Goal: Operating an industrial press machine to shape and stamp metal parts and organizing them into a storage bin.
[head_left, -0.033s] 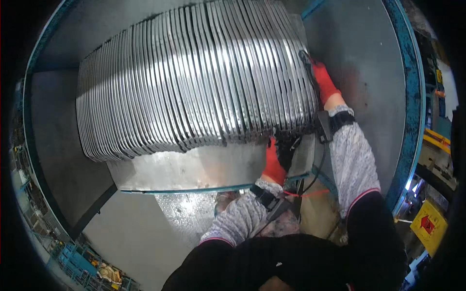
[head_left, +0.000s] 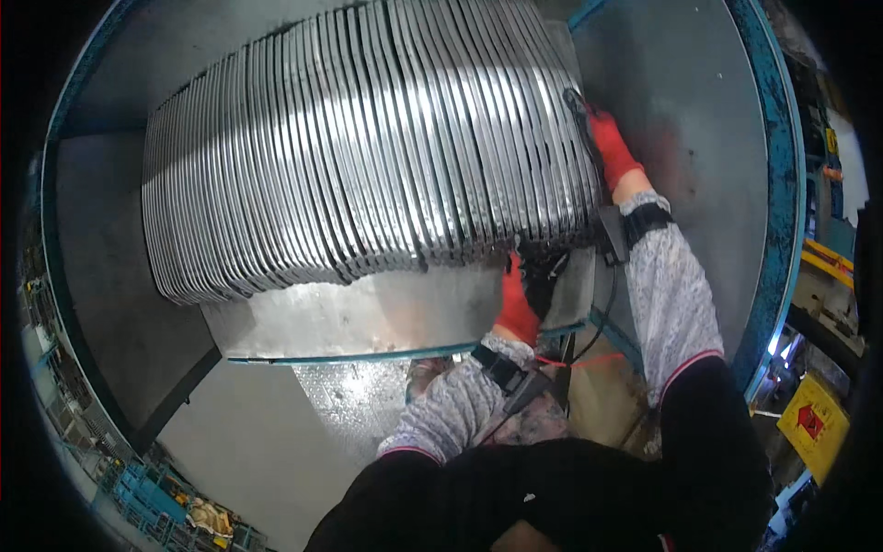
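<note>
A long row of shiny curved metal plates [head_left: 368, 156] stands on edge, packed side by side, on a steel shelf [head_left: 368, 317] inside a blue-framed container. My right hand [head_left: 609, 147], in a red glove, grips the upper edge of the last plates at the row's right end. My left hand [head_left: 518, 302], in a red and black glove, holds the lower edge of the same end plates, just above the shelf's front lip. Both forearms wear speckled grey sleeves with black wrist straps.
Grey sheet-metal walls [head_left: 699, 110] close in the container, and a blue rim [head_left: 777, 202] runs down its right side. Patterned steel flooring [head_left: 359, 396] lies below the shelf. Blue crates [head_left: 152, 511] sit at the lower left and a yellow sign [head_left: 811, 423] at the lower right.
</note>
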Demonstrator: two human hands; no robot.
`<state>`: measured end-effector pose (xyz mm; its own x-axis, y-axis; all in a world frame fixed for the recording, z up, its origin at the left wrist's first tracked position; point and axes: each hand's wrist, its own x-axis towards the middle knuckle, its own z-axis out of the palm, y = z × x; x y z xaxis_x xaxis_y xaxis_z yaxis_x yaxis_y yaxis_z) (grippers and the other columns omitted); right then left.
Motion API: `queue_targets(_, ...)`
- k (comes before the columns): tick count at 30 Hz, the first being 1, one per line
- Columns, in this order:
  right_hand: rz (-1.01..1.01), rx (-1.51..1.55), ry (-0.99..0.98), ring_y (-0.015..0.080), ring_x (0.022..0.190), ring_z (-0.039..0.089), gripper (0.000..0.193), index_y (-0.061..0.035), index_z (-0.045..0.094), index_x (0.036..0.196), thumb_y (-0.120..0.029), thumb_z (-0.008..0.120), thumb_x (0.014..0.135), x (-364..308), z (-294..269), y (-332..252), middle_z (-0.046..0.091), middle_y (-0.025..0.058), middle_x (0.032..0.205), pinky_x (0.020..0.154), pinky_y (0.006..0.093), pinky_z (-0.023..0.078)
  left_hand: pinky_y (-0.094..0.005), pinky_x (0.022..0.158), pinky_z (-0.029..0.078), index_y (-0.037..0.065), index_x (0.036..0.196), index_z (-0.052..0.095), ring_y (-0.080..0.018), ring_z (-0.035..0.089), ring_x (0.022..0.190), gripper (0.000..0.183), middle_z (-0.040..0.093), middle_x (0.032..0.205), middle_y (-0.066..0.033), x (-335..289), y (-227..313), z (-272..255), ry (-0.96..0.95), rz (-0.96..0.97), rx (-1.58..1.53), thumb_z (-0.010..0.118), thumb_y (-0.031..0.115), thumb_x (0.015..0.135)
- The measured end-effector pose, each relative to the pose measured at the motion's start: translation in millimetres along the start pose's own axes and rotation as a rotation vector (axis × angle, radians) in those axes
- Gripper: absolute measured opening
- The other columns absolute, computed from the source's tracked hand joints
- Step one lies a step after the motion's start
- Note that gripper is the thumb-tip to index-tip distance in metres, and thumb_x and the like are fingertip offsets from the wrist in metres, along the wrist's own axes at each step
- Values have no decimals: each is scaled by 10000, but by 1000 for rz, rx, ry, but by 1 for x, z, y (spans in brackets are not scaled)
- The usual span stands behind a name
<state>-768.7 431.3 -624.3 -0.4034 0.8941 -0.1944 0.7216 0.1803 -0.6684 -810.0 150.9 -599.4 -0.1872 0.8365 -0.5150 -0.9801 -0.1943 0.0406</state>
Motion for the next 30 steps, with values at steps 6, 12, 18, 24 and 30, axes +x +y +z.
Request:
queue_targets(6,126,-61,106,373,1127,546,469,-23,574,1201,-402,468,944,-1,2,-14,599,240,1150,940,396,434,-478,1068,338,190,1383,379,-297,476,1209,511,463,1351,-88,2,12,-16,91,-77,200,420,473,959)
queue_targets(12,118,45,207,413,1206,463,475,-20,498,1281,-369,428,966,-60,-6,-16,519,267,1256,993,414,386,-475,1068,340,112,1325,417,-310,476,1208,575,480,1323,-127,-15,34,-22,-4,-142,228,442,530,931)
queue_targets(18,236,206,202,400,1219,459,459,-23,481,1291,-349,411,975,-129,11,-18,517,253,1272,1015,427,368,-475,1064,343,40,1298,421,-331,476,1210,701,483,1315,-179,-25,56,-13,102,-274,197,433,614,895)
queue_targets(24,221,126,193,382,1243,437,479,-21,431,1328,-330,432,963,-135,21,-24,464,243,1332,1034,427,351,-462,1046,357,5,1350,342,-350,461,1226,724,472,1328,-216,-39,71,-1,84,-374,454,409,583,919)
queue_targets(30,25,141,378,376,1162,512,446,-42,474,1304,-259,524,918,-248,-11,-71,537,208,1266,982,421,406,-454,1051,345,22,1365,346,-342,474,1214,671,467,1343,-216,-115,145,-6,58,-520,711,391,543,944)
